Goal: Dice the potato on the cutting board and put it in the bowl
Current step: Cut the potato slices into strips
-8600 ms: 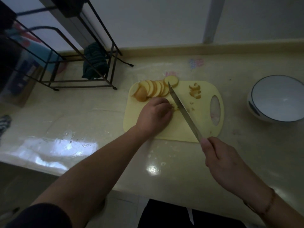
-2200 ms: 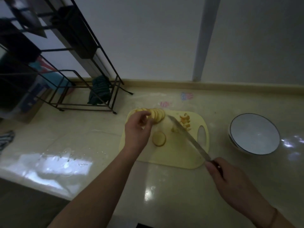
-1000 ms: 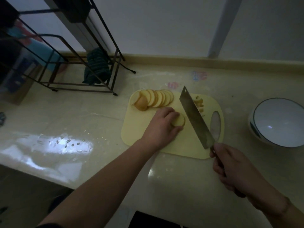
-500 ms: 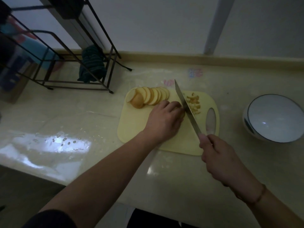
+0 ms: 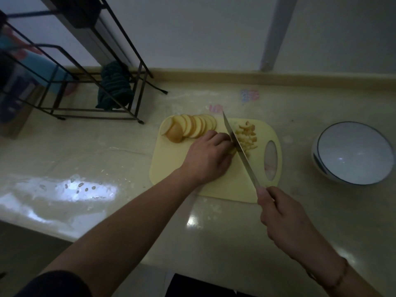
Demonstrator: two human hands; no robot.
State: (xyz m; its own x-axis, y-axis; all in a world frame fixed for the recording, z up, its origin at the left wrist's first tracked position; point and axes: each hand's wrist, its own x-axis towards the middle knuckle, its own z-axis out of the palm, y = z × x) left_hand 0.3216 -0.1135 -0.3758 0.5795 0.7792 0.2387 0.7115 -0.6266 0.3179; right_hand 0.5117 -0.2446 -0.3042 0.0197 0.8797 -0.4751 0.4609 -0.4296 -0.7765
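A pale yellow cutting board lies on the counter. A fanned row of potato slices sits at its far left, and a pile of cut potato pieces lies right of the blade. My left hand presses down on a potato slice with curled fingers, which hide most of it. My right hand grips the handle of a cleaver, whose edge is down on the board against my left fingers. A white bowl with nothing in it stands to the right.
A black wire rack with a dark green cloth stands at the back left against the wall. Bright glare lies on the glossy counter at the left. The counter's front edge runs below my forearms.
The potato slice was taken from the row and laid flat on the board. The cleaver was lifted a second ago and has come down beside my left fingers, staying there since half a second ago.
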